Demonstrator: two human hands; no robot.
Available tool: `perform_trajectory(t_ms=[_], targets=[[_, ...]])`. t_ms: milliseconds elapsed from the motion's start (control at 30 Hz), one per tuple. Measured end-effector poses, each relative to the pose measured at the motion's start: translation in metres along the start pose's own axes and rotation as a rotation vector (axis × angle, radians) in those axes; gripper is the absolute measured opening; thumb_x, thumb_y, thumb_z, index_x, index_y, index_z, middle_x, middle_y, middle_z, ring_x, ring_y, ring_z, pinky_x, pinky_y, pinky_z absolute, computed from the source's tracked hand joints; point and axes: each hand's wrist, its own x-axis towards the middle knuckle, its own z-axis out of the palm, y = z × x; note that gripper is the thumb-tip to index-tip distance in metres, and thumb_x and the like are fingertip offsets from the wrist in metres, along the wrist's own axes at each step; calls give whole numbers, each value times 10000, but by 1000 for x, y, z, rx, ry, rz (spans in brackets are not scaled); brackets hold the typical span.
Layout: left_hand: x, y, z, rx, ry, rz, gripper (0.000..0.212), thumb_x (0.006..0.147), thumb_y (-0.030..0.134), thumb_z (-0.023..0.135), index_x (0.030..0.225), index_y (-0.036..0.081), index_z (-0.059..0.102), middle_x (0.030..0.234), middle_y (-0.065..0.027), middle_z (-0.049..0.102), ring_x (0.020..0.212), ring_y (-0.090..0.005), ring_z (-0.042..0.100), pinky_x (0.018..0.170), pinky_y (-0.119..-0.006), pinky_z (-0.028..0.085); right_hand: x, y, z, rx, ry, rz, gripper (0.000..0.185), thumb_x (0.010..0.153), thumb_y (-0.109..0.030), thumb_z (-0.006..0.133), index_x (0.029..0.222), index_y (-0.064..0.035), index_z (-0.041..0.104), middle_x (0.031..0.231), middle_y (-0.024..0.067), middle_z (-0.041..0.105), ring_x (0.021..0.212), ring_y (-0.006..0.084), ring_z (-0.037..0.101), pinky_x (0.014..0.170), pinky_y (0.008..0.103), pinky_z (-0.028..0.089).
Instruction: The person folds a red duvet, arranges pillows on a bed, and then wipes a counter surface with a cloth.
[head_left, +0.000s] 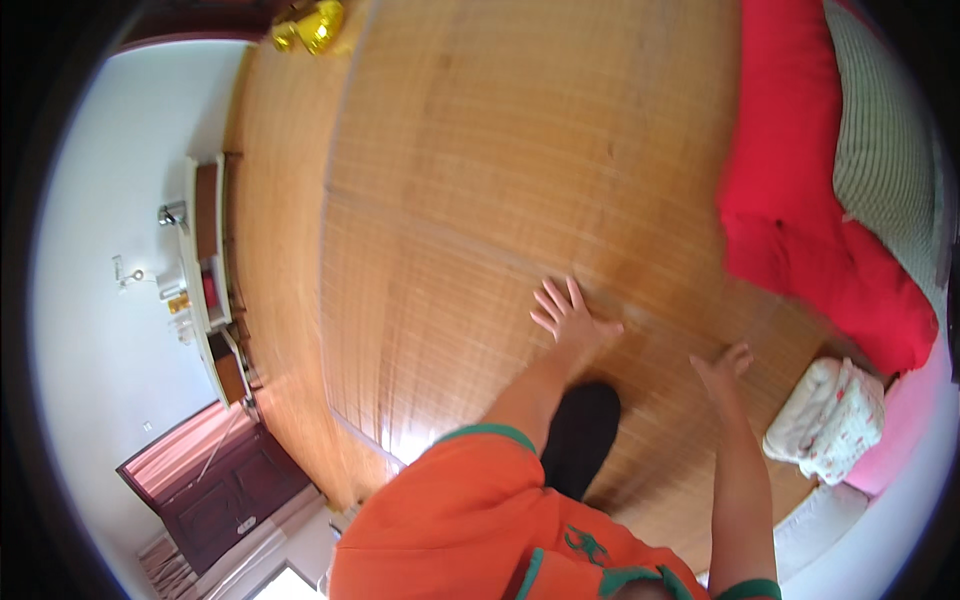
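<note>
My left hand (571, 311) is spread with its fingers apart over a woven bamboo mat (480, 180), holding nothing; whether it touches the mat I cannot tell. To its right, my right hand (724, 369) is slightly blurred, fingers apart and nothing in it. A foot in a black sock (583, 435) rests on the mat below and between the two hands. Right of my right hand lies a folded white cloth with a small red pattern (829, 420).
Red bedding (787, 187) runs down the right side beside a striped cushion or cover (881, 142). A pink cloth (900, 435) lies behind the folded one. At the left stand a low cabinet (208, 247) and a dark door (236, 491). A shiny gold object (315, 28) lies at the top.
</note>
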Motion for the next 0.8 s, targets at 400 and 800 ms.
perform_trajectory(t_ms=[400, 800], targets=[[8, -18, 1, -117, -72, 31, 1329, 559, 630, 721, 1410, 100, -151, 1405, -257, -273, 1277, -432, -294, 976, -645, -120, -1, -43, 17, -104, 69, 202, 1376, 549, -564, 776, 1365, 14, -170, 1392, 355, -162, 1327, 474, -81, 1056, 569, 126], [8, -46, 29, -138, 140, 172, 1355, 529, 704, 681, 1411, 72, -129, 1415, -288, -213, 1280, -475, -251, 967, -682, -65, -14, -35, 26, -163, 188, 73, 1276, 616, -654, 677, 1388, 12, -89, 1393, 373, -102, 1317, 500, -23, 1023, 607, 165]])
